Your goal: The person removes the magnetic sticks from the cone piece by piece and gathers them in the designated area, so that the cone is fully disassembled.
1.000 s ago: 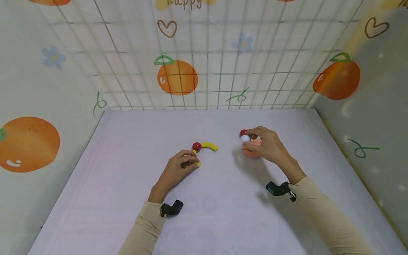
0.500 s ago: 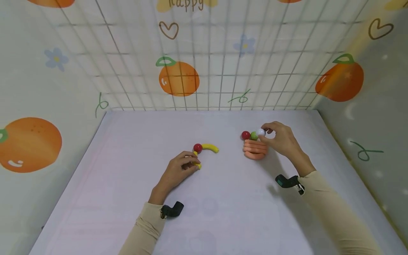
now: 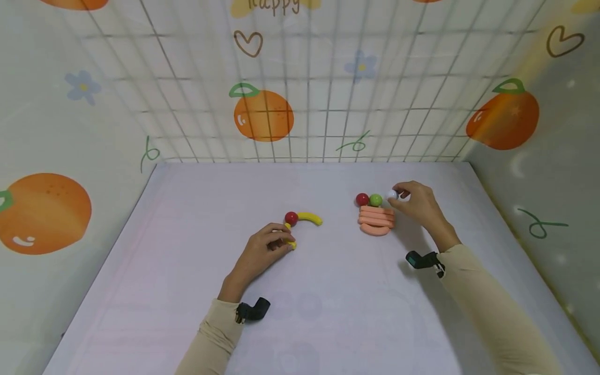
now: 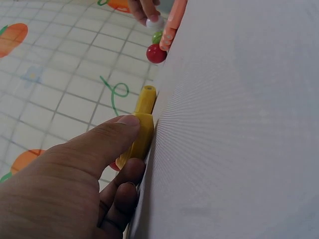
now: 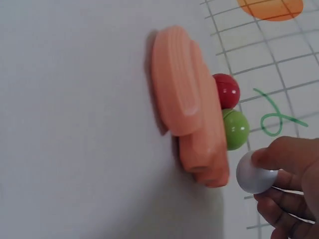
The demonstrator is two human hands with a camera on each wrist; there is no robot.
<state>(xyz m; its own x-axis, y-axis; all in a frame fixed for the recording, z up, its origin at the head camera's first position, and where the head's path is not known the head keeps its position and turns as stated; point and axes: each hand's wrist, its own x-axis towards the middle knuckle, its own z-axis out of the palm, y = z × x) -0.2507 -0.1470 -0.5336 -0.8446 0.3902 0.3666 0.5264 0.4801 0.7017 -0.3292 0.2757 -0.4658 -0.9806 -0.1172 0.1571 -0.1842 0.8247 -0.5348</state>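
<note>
My right hand [image 3: 419, 204] pinches a white ball [image 3: 391, 195] between thumb and fingers, just right of a green ball [image 3: 376, 200]. A red ball [image 3: 362, 199] stands at the green ball's left. Right in front of these balls lie several orange sausage-shaped pieces [image 3: 376, 217] side by side. My left hand [image 3: 266, 246] holds a yellow toy banana [image 4: 143, 137], its thumb on top and fingers below; in the head view the fingers cover most of it. Behind that hand are another red ball [image 3: 291, 218] and a second yellow banana [image 3: 310, 218].
A pale tabletop [image 3: 328, 291] carries everything. At its back rises a wire grid [image 3: 323, 120] in front of a sheet printed with oranges. Patterned sheets also flank the left and right sides.
My right hand has moved right with the white ball, away from over the orange pieces, uncovering them and the green ball. My left hand stays on the banana.
</note>
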